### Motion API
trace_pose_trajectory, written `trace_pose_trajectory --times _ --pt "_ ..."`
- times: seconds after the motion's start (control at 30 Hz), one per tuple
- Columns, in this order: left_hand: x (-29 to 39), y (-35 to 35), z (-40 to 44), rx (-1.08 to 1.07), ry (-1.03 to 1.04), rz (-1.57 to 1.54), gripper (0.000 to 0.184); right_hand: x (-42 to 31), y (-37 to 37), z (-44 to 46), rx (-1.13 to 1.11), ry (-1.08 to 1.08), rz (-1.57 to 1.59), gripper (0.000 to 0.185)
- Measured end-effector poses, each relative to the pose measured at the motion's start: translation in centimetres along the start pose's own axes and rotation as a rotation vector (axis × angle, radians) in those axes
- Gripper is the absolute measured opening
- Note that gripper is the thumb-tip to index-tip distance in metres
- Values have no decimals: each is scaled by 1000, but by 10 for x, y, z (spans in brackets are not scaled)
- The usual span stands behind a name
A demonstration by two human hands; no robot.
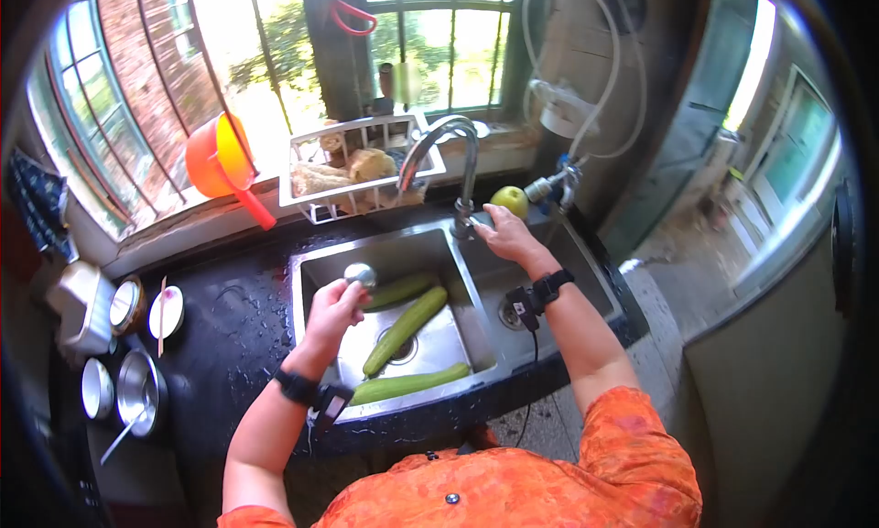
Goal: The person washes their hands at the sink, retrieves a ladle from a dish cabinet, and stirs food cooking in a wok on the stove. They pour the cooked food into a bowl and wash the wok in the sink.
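"So, looking from the head, what does the left hand (pixel 332 319) have?"

"A shiny round thing (pixel 360 274)! The fingers are curled shut on it, over nine o'clock of the left basin (pixel 455 337)."

"And the right hand (pixel 509 239)?"

"Up at the bottom of the bendy tap (pixel 470 166), at one o'clock from that basin. The fingertips are by the handle, but I can't tell if they pinch it."

"Where are the cucumbers (pixel 406 330)?"

"Three lie in the left basin: one at twelve o'clock, one slanting across the middle, one at six."

"What else is near?"

"A green apple (pixel 509 200), just beside the tap's bottom at two o'clock. A metal bowl (pixel 157 370) sits far off at nine."
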State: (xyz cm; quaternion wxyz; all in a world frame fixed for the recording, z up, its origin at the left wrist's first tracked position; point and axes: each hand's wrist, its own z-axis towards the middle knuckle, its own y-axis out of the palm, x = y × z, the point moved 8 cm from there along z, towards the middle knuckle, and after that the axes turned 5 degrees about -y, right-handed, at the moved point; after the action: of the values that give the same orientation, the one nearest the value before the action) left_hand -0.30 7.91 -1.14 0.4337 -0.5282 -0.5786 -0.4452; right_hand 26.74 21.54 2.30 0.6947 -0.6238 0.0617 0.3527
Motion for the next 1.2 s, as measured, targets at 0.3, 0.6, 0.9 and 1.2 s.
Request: trace_pose_trajectory --times 0.3,0.6,0.9,1.2 --pt "-38 52 88 123 -204 -191 10 42 58 26 -46 -252 105 31" --pt "-69 44 95 118 -350 -200 10 -24 51 8 0 -477 -263 37" --pt "-89 40 81 46 -271 -263 14 -75 192 13 -225 -2 738 33" --pt "-95 33 58 -76 -230 -313 15 -57 234 -7 -498 629 1346 38"
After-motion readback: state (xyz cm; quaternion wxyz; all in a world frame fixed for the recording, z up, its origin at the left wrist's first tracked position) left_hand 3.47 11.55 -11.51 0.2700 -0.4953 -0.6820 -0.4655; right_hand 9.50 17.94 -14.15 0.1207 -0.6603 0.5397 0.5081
